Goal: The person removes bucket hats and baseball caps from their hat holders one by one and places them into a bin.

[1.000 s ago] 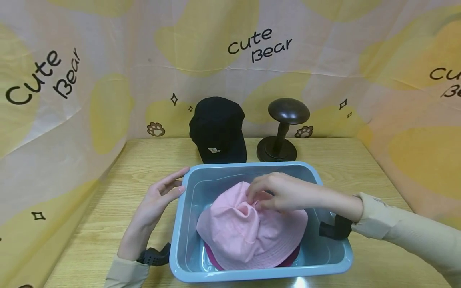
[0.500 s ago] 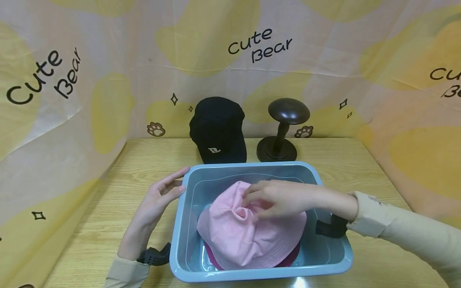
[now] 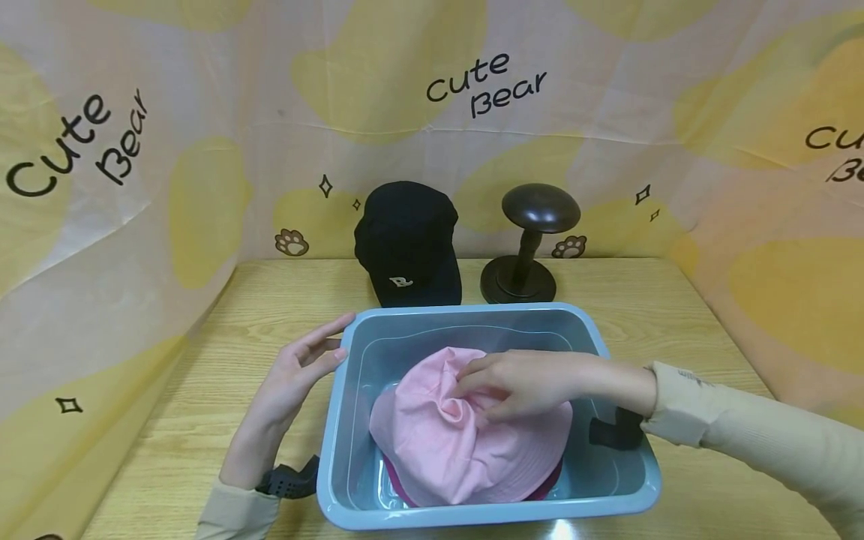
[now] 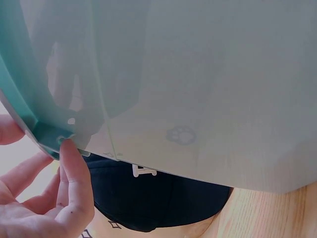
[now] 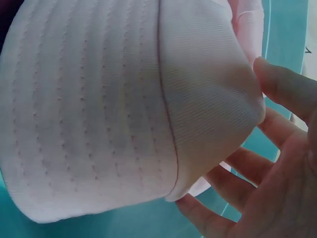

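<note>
A pink bucket hat (image 3: 466, 457) sits in a light blue plastic basin (image 3: 489, 517), its crown creased and dented. My right hand (image 3: 523, 382) grips the crown from above; in the right wrist view, thumb and fingers lie around the crown, beyond the stitched brim (image 5: 89, 109). Some fingertips are hidden by cloth. A dark magenta edge (image 3: 400, 484) shows beneath the pink brim; what it belongs to is mostly covered. My left hand (image 3: 297, 371) holds the basin's rim at its far left corner, the thumb at the edge in the left wrist view.
Behind the basin, a black baseball cap (image 3: 408, 236) with a white letter stands on the wooden table (image 3: 270, 289). To its right is a dark hat stand (image 3: 529, 247) with a domed top. A printed cloth (image 3: 378, 90) hangs at the back and sides.
My right hand has shifted slightly lower on the crown, and the cloth under it has sunk and creased differently. The left hand and basin stay in place.
</note>
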Available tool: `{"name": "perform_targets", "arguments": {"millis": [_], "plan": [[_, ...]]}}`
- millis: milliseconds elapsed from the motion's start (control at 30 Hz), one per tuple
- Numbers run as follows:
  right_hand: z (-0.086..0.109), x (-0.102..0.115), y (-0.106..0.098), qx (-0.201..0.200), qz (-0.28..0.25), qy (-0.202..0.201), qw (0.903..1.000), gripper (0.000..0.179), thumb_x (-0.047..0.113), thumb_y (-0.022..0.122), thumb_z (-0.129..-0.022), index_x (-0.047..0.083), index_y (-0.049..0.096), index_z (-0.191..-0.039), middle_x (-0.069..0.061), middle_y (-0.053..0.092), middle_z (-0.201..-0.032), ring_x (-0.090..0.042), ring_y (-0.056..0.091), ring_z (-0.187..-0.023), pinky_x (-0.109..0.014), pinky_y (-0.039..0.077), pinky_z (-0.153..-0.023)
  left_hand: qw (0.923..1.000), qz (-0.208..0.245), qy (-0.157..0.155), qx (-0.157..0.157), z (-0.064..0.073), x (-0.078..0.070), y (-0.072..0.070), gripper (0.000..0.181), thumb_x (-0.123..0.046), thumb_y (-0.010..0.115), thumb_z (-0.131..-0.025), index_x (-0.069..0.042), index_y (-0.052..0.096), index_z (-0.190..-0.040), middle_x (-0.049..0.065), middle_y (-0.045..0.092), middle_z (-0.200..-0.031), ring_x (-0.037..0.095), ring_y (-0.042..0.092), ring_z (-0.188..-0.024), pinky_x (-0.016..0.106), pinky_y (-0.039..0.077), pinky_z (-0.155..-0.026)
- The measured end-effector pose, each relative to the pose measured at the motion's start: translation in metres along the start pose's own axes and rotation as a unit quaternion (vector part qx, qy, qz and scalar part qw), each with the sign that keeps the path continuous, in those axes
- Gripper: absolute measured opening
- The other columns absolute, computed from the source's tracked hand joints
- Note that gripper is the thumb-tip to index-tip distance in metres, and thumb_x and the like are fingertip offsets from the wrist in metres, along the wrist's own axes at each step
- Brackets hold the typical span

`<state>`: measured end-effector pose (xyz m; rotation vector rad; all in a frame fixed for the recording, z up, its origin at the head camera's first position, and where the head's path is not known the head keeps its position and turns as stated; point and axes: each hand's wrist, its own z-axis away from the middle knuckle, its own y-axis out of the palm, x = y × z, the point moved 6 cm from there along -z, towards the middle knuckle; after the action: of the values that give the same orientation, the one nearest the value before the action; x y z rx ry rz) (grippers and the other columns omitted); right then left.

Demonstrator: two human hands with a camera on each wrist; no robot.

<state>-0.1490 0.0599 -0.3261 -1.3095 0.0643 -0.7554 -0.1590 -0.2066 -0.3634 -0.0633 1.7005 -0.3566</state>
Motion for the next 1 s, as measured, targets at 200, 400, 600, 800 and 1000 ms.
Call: {"name": "perform_targets", "arguments": {"millis": [200,400,600,800,1000], "plan": [[0.0,0.001,-0.004,0.009,0.012,-0.004,0.9999,0.039,0.026,0.062,-0.092,0.032,0.058,-0.131,0.005,0.058,-0.133,-0.016,0.054,-0.124,-0.038,0.047,-0.101,1.0,0.004,-0.002,-0.002,0.001,0.0,0.0,0.048,-0.02,0.058,-0.096,-0.015,0.047,-0.143,-0.002,0.065,-0.118,0.01,0.063,-0.105,0.039,0.042,-0.096],[0.009,0.007,-0.015,-0.028,0.044,-0.013,0.9986,0.036,0.031,0.062,-0.093,0.034,0.058,-0.129,0.009,0.059,-0.131,-0.014,0.058,-0.118,-0.037,0.048,-0.096,1.0,0.003,0.0,0.003,0.0,0.0,0.0,0.048,-0.02,0.057,-0.097,-0.014,0.047,-0.143,0.0,0.065,-0.117,0.01,0.063,-0.104,0.034,0.043,-0.095],[0.015,0.007,-0.024,-0.057,0.038,-0.004,0.9977,0.039,0.034,0.062,-0.093,0.033,0.057,-0.131,0.009,0.056,-0.135,-0.015,0.055,-0.124,-0.041,0.046,-0.101,1.0,0.007,0.002,0.002,0.0,-0.002,0.0,0.048,-0.02,0.057,-0.097,-0.013,0.047,-0.143,-0.002,0.065,-0.116,0.009,0.063,-0.104,0.029,0.045,-0.093],[0.019,0.006,-0.031,-0.081,0.043,0.0,0.9958,0.041,0.033,0.064,-0.092,0.029,0.057,-0.132,0.006,0.056,-0.136,-0.017,0.052,-0.129,-0.041,0.046,-0.102,0.9997,0.023,0.008,0.007,0.001,-0.003,0.0,0.048,-0.018,0.057,-0.096,-0.011,0.046,-0.143,-0.003,0.066,-0.115,0.009,0.063,-0.103,0.024,0.047,-0.09],[0.022,0.007,-0.04,-0.116,0.046,-0.013,0.9921,0.041,0.035,0.064,-0.091,0.027,0.059,-0.13,0.007,0.058,-0.134,-0.016,0.053,-0.127,-0.04,0.047,-0.1,0.9997,0.021,0.013,0.008,0.001,-0.003,0.0,0.048,-0.018,0.057,-0.097,-0.011,0.046,-0.143,-0.003,0.065,-0.115,0.009,0.063,-0.102,0.024,0.047,-0.09]]}}
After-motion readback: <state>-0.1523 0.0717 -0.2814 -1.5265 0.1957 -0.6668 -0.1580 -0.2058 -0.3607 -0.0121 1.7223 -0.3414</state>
